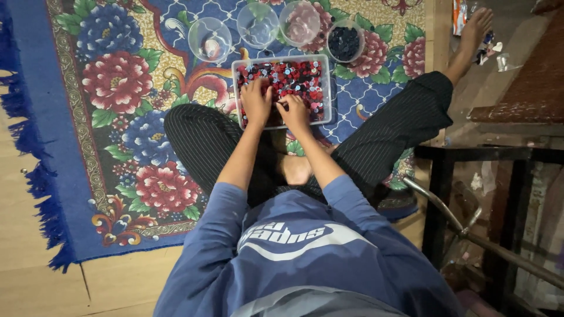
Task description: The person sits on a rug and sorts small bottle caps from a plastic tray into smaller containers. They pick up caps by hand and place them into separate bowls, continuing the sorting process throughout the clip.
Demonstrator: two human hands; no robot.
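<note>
A clear rectangular tray [326, 88] full of small red, blue and dark pieces sits on the rug in front of me. My left hand [256, 101] lies palm down in the tray's left part, fingers spread among the pieces. My right hand [294, 111] rests at the tray's near edge, fingers curled over the pieces; whether it grips any is hidden. Beyond the tray stand three clear round cups [210, 39], [257, 24], [299, 22], and a fourth cup [344, 41] holding dark blue pieces.
I sit on a blue floral rug [117, 117] on a wooden floor [35, 282], legs in dark striped trousers, the right leg [405, 117] stretched out. A dark metal frame [470, 155] and a metal rod [446, 211] stand at the right.
</note>
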